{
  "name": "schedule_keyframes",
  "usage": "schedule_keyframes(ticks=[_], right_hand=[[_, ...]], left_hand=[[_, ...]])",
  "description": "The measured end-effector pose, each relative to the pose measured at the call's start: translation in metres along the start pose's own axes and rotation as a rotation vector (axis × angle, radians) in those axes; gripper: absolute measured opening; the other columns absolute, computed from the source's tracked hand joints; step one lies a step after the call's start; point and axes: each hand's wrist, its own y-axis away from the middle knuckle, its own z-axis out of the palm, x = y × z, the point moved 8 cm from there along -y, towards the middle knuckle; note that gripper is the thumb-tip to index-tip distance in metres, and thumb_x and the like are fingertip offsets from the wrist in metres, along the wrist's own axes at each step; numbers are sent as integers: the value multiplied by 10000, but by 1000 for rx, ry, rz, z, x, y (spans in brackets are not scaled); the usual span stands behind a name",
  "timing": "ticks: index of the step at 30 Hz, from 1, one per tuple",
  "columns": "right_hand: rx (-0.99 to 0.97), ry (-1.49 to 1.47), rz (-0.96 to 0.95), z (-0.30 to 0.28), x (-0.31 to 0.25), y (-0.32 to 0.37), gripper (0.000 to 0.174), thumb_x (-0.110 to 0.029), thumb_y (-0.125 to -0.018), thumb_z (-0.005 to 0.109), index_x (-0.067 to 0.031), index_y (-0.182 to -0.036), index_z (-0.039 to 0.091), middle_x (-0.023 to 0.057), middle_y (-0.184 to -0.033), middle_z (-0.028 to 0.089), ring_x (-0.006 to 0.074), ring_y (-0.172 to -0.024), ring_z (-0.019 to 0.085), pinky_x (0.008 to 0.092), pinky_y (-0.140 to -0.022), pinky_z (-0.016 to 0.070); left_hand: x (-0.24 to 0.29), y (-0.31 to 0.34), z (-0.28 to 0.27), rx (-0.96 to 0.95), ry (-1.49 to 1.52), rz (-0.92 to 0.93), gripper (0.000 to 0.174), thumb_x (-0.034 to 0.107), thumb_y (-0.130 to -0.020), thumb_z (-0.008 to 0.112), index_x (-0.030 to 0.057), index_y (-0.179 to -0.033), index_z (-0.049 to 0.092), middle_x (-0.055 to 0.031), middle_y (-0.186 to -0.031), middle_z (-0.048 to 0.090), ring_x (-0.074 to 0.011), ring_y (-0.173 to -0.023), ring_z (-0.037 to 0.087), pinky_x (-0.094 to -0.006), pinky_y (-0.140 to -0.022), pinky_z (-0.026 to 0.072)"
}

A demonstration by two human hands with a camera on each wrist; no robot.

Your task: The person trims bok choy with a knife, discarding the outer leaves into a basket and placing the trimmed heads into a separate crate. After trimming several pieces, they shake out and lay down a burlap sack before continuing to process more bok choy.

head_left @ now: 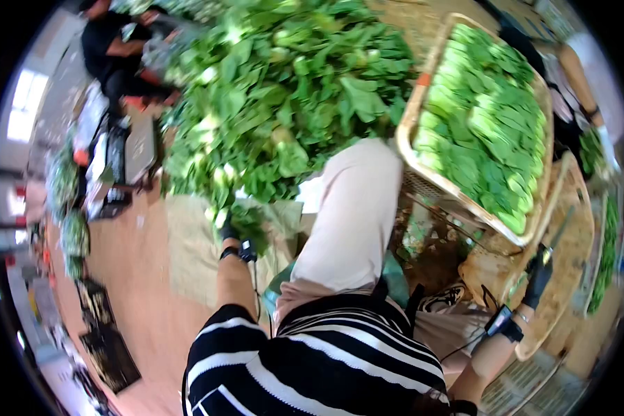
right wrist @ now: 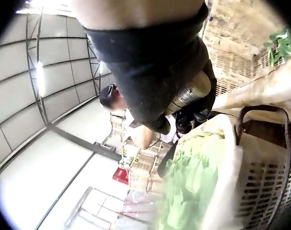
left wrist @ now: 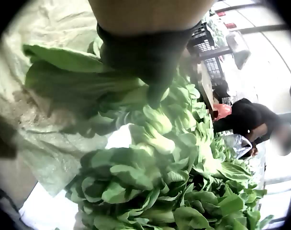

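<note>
My left hand (head_left: 229, 229), in a black glove, grips a head of bok choy at the near edge of a big leafy pile (head_left: 277, 90). In the left wrist view the leaves of that bok choy (left wrist: 64, 79) stick out to one side of the dark glove (left wrist: 140, 57). My right hand (head_left: 538, 277), also gloved in black, holds a knife by its handle (right wrist: 191, 93), off to the right. The knife's narrow blade (head_left: 563, 227) points away from me. Beside that hand stands a plastic crate (head_left: 405, 132) packed with bok choy in rows.
A tan sheet (head_left: 194, 243) lies under the pile's near edge. Below the right hand is a worn tan board-like surface (head_left: 568, 277). One person (head_left: 114, 52) sits across the pile at left; another person's arm (head_left: 579, 80) is beyond the crate. Black crates (head_left: 107, 340) stand on the floor.
</note>
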Motion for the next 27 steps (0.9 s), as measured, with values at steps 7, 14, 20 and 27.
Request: schedule_keyframes(ticks=[7, 14, 20, 27], right_hand=[[39, -27, 80, 14, -33, 18, 212, -238, -811, 603, -29, -811, 565, 17, -540, 517, 73, -415, 465, 205, -393, 370], [46, -255, -37, 25, -64, -1, 144, -140, -815, 573, -6, -866, 569, 44, -623, 576, 78, -496, 517, 206, -441, 399], [8, -100, -59, 20, -87, 11, 167, -150, -794, 586, 7, -848, 569, 63, -587, 579, 105, -458, 529, 230, -445, 413], [57, -76, -37, -21, -77, 23, 155, -141, -778, 579, 5, -825, 560, 71, -593, 575, 115, -493, 558, 247, -459, 427]], left_hand=[[175, -83, 57, 272, -553, 877, 375, 174, -823, 563, -64, -1105, 495, -140, -1037, 575, -203, -928, 552, -311, -813, 432], [194, 299, 538, -1129, -509, 924, 301, 10, -812, 527, -15, -1112, 509, -114, -1006, 596, -174, -915, 573, -278, -824, 441], [-21, 353, 731, -1277, -1305, 1730, 654, 259, -640, 680, 46, -1200, 418, -182, -1053, 542, -323, -953, 516, -381, -827, 420], [-68, 357, 753, -847, -1848, 1775, 755, 449, -539, 719, 73, -1133, 444, -127, -1109, 496, -292, -1062, 439, -510, -893, 287]])
